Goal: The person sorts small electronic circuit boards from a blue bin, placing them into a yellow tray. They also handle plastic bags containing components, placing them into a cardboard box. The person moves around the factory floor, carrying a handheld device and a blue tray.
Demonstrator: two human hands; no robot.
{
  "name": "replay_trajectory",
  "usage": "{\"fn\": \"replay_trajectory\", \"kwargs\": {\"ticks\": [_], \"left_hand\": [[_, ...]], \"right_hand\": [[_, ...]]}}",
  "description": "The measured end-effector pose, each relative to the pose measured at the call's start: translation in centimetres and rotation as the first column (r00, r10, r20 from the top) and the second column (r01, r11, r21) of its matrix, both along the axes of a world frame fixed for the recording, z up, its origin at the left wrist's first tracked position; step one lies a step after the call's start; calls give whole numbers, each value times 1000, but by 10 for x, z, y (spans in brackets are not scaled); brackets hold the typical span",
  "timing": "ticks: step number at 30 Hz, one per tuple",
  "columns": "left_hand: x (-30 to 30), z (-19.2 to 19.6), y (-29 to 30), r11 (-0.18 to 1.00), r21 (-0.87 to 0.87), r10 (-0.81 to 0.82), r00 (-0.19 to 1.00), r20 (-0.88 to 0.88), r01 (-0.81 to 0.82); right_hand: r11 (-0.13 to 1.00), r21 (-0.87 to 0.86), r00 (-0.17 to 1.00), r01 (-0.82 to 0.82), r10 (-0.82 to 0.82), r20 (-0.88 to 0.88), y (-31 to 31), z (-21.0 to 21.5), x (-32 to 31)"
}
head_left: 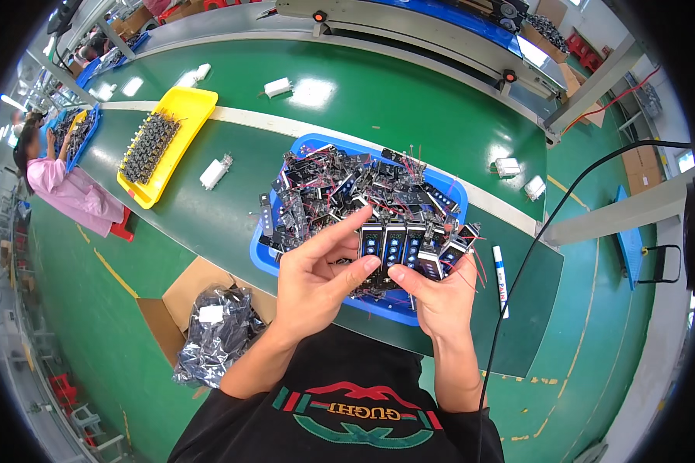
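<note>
Between both hands is a side-by-side row of small black electronic modules (394, 248) with silver edges and blue-white symbols on their faces. At its left end my left hand (314, 274) grips the row with the thumb on the front, the index finger pointing up. My right hand (446, 302) is closed around the right end, thumb on the lower front, with more modules fanned at odd angles above its fingers. The row is held over a blue tray (256, 258), heaped with similar loose modules (328, 181) with thin red wires.
A yellow tray (197, 104) of metal-shafted parts stands at left; white blocky parts (215, 171) lie around the green bench (247, 139). A white marker (500, 282) and a black cable (552, 220) are at right. Below left, a carton (158, 328) holds bagged goods. Another person (62, 181) sits far left.
</note>
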State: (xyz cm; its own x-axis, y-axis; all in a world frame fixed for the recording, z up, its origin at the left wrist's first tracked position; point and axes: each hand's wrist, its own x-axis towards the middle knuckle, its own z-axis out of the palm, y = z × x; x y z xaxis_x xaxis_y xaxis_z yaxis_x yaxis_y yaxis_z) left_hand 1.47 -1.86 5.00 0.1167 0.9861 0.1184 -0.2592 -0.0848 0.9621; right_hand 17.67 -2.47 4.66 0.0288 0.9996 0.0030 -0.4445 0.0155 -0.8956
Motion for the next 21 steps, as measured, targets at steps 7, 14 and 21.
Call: {"fn": "replay_trajectory", "kwargs": {"ticks": [7,14,21], "left_hand": [[11,-1,-9,963,215,206,957,-204,-161],[14,5,-5,993,12,121,990,-78,-120],[-10,8,10,932,-193,-192,870,453,306]], "right_hand": [[979,63,981,194,-195,16,-10,-7,-14],[946,100,924,309,-323,204,-15,-10,-13],[980,-86,944,-179,146,-297,6,8,8]]}}
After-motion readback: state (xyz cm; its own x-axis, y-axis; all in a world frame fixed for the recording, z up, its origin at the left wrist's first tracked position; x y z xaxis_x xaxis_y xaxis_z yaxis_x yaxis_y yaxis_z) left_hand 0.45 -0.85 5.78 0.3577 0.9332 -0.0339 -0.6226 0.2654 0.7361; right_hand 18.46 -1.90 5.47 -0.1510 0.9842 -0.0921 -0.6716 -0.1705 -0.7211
